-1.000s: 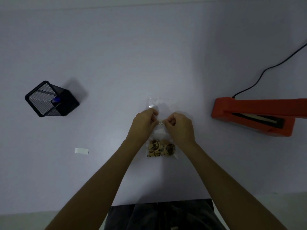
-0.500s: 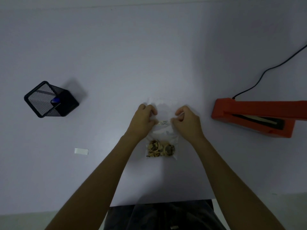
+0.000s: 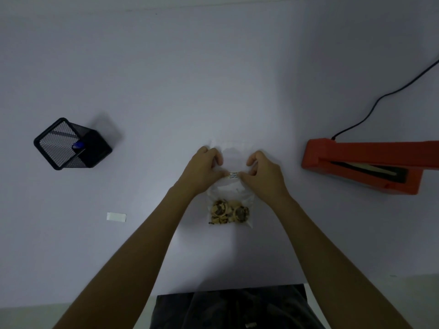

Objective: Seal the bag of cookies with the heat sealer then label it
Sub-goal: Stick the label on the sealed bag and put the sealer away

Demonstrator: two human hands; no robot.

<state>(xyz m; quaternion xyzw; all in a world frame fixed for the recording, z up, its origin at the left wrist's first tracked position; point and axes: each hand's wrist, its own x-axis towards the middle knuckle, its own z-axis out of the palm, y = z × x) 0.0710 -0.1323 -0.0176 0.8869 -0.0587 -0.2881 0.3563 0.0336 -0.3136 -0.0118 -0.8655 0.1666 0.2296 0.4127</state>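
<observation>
Bag (image 3: 229, 193) label (image 3: 233, 175) ends under fingers (image 3: 219, 173)

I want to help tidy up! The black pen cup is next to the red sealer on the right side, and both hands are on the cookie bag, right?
Not quite. In the head view the black pen cup stands far left, across from the red sealer. Both the left hand and right hand are on the cookie bag.

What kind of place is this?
Probably a small packing desk: a plain white table with an orange heat sealer, a mesh pen holder, and a bag of cookies getting its label.
</observation>
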